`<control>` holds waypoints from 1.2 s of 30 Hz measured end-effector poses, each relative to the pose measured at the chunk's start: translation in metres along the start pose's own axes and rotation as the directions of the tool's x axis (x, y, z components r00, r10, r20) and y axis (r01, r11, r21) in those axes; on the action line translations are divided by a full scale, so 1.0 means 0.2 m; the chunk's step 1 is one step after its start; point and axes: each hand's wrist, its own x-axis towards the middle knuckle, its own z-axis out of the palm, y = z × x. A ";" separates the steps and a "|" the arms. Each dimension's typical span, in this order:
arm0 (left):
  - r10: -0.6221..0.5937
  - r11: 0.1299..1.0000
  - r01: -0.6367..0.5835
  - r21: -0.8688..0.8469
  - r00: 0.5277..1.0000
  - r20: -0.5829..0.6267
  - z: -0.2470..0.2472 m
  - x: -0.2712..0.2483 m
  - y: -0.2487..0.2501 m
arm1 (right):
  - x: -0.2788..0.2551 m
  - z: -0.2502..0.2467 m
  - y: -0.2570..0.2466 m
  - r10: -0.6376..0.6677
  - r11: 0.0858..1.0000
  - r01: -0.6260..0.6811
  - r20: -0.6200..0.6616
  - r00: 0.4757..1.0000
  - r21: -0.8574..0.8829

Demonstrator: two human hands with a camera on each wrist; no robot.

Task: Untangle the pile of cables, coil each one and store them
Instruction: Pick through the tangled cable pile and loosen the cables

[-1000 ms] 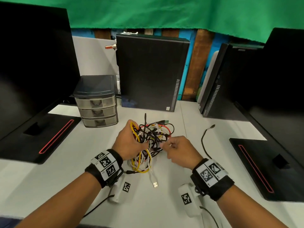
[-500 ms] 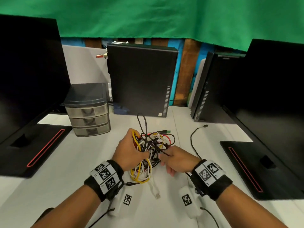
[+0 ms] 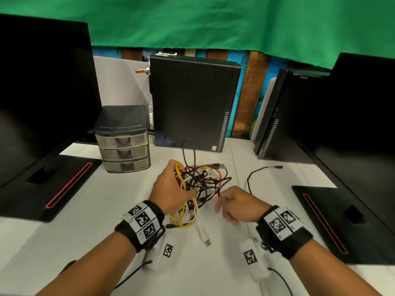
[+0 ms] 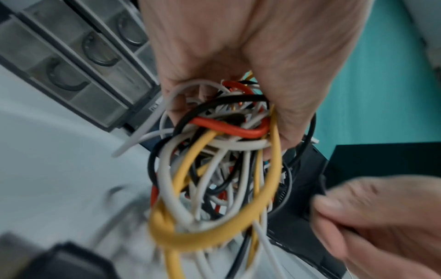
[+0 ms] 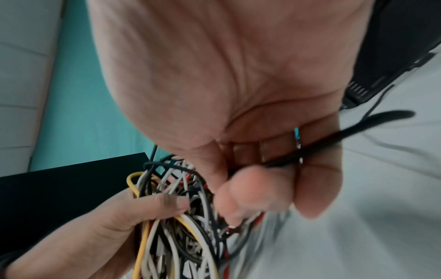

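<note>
A tangle of yellow, white, black and red cables [image 3: 199, 184] hangs above the white table [image 3: 89, 210] in mid view. My left hand [image 3: 171, 189] grips the bundle [image 4: 214, 151] from the left, fingers curled round several strands. My right hand [image 3: 233, 202] is just right of the tangle and pinches a thin black cable [image 5: 334, 139] that runs across its fingers. This black strand [image 3: 224, 181] leads from the bundle to the right hand. A white cable with a USB plug [image 3: 207, 242] dangles onto the table below.
A small grey drawer unit [image 3: 124, 139] stands at the back left. A black computer case [image 3: 192, 103] is behind the tangle, another case [image 3: 277, 116] at the right. Monitor stands [image 3: 53, 180] flank both sides. A loose black cable [image 3: 256, 174] lies on the table right of the hands.
The right hand has drawn back to the right and slightly down with the black strand. The left hand keeps the bundle lifted. The head view has shifted a little.
</note>
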 end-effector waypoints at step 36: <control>0.347 0.937 -0.344 -0.058 0.900 0.265 -0.12 0.03 0.00 | -0.03 -0.22 -0.05 -0.213 0.963 0.265 -0.484 0.849 0.040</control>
